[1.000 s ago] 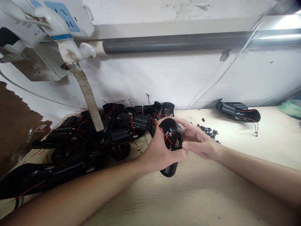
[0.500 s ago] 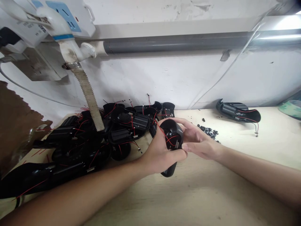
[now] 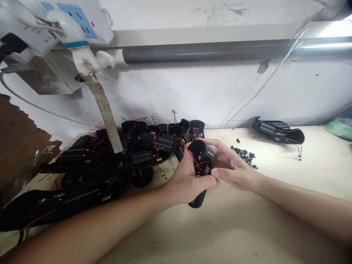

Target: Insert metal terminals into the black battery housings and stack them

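A black curved plastic housing (image 3: 200,156) with thin red wires and a small connector inside is held upright above the table. My left hand (image 3: 183,181) is wrapped round its near side, the thumb lying across the front below the connector. From the other side my right hand (image 3: 236,165) grips the same housing, its thumb tip at the edge beside my left thumb and its fingers partly hidden behind. The housing's lower end (image 3: 197,201) sticks out below my left hand. Small black parts (image 3: 244,156) lie in a loose heap just beyond my right hand.
Several similar black housings (image 3: 96,176) with red wires are piled on the left of the wooden table (image 3: 192,238). Another housing (image 3: 279,130) lies at the back right. A ribbed hose (image 3: 103,110) hangs into the pile. Green tape (image 3: 341,126) is at the far right.
The held housing has tilted slightly, and its upper edge shows more lettering. My right hand has shifted a little downward; both hands keep their hold.
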Motion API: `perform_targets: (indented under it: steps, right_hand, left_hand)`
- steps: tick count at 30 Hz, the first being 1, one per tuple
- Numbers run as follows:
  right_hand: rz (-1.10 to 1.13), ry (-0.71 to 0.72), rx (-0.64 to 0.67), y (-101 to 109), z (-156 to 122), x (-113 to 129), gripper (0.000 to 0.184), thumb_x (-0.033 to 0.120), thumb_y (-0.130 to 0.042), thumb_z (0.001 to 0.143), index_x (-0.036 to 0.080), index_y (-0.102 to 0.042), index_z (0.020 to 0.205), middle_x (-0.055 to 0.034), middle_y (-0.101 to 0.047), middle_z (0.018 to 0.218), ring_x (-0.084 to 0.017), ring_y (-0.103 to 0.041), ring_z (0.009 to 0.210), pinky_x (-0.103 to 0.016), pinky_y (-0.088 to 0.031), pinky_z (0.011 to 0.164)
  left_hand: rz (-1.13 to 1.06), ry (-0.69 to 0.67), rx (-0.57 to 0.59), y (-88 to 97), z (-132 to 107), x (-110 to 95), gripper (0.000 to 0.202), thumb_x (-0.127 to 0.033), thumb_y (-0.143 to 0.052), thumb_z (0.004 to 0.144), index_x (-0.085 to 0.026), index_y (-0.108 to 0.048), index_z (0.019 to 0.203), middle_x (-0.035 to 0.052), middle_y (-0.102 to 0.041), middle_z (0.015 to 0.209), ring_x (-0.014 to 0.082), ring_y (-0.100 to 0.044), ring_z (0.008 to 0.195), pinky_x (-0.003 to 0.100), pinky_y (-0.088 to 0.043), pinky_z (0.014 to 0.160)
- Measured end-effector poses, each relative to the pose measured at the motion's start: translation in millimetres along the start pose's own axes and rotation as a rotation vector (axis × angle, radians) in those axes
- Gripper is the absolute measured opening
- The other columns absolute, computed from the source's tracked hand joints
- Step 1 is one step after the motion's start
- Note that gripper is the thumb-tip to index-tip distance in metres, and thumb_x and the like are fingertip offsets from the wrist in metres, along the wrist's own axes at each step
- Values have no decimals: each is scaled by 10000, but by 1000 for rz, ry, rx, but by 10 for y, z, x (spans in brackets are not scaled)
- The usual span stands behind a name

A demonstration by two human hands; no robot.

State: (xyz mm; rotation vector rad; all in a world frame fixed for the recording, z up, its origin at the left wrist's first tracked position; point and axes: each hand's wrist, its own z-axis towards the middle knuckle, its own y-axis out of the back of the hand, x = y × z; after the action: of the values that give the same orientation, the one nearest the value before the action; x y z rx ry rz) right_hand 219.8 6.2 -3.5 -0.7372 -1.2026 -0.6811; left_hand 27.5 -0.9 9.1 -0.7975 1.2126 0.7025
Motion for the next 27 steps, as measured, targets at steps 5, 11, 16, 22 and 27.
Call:
perform_targets:
  steps: [5, 11, 16, 22, 27]
  right_hand:
    - [-18, 25, -4, -32, -11, 13, 663, 301, -825, 959, 418, -560, 1555, -53, -666, 1186, -268, -660, 1122, -411, -597, 892]
    - [-39, 4, 1, 12, 20, -12, 724, 364, -848, 925, 412, -543, 1580, -71, -676, 1289, -285, -667, 1114, -437, -613, 889]
    - [8, -43, 5, 42, 27, -10, 754, 407, -827, 941, 384, -507, 1623, -79, -696, 1294, -267, -687, 1091, -412, -604, 897]
    - [4, 2, 10, 42, 15, -26, 745, 419, -844, 961, 377, -505, 1624, -67, -718, 1301, -237, -686, 1149, -379, -565, 978]
    - [-44, 27, 12, 43, 12, -53, 748, 473, -843, 963, 375, -498, 1620, -72, -729, 1269, -241, -693, 1117, -388, -576, 951]
  left_hand:
    - [-40, -9, 11, -6, -16, -13, 427, -155, -748, 715, -223, -477, 1038, -11, -553, 923, 170, -551, 834, 345, -460, 735]
    - [18, -57, -45, -13, -13, 15, 456, -109, -740, 698, -221, -471, 1049, -9, -572, 929, 161, -543, 826, 344, -464, 744]
    - [-70, -58, -29, -11, 19, 36, 608, -158, -830, 749, -241, -452, 1218, 23, -633, 1066, 219, -662, 982, 398, -548, 856]
    - [-70, -78, 6, 6, 50, -9, 760, -296, -993, 707, -243, -481, 1265, 81, -657, 1192, 340, -666, 1251, 528, -542, 1059]
    - [-122, -85, 15, -3, 62, 7, 729, -310, -996, 731, -242, -499, 1259, 69, -651, 1136, 331, -667, 1236, 503, -547, 1053]
